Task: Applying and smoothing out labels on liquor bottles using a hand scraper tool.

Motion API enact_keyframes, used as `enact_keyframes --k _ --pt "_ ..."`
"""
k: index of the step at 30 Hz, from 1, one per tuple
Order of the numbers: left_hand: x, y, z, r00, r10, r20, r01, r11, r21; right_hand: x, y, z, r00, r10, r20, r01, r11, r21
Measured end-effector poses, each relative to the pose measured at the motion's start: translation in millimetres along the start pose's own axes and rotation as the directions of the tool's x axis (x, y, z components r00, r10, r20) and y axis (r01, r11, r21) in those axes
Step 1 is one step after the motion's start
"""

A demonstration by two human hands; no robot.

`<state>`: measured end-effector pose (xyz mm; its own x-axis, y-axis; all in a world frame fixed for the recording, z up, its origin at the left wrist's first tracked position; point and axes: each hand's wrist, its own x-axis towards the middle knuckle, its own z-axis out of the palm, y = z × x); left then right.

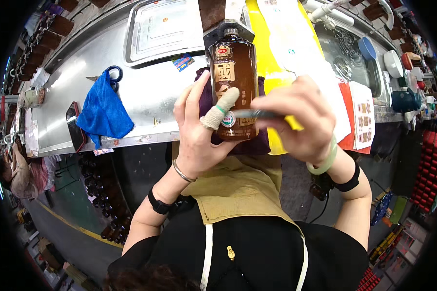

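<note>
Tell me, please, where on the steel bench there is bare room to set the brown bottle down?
Bare steel lies between the blue cloth and the purple cloth, below the metal tray. The tray itself looks bare too. The right is crowded: yellow sheet, papers, sink with bowls. The left hand holds the brown bottle; the right hand holds a thin tool to it.

Bottle (232, 80) between hands, over table (150, 97); tray (162, 29) behind; cloth (103, 111) left; sink (347, 53) right

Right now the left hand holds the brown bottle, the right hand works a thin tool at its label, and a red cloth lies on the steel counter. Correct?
Not quite: the head view shows the cloth is blue, not red. The left hand does hold the brown bottle, and the right hand holds a thin tool at its label, above the steel counter.
</note>
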<state>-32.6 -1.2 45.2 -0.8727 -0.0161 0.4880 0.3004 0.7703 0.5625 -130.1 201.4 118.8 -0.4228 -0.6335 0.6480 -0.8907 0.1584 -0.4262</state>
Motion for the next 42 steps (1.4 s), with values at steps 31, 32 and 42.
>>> enact_keyframes --k 31,32,42 --pt "-18 -10 16 0.997 0.013 -0.075 -0.02 0.995 -0.1 -58 -11 27 0.996 -0.072 0.054 0.077 0.993 -0.095" --pt "-19 -8 15 0.996 -0.033 -0.08 0.018 0.984 -0.18 -59 -17 27 0.987 -0.132 0.089 0.136 0.99 -0.034" --pt "-16 -9 9 0.994 0.058 -0.091 -0.069 0.991 -0.116 -53 -24 13 0.983 -0.061 0.173 0.064 0.998 -0.009"
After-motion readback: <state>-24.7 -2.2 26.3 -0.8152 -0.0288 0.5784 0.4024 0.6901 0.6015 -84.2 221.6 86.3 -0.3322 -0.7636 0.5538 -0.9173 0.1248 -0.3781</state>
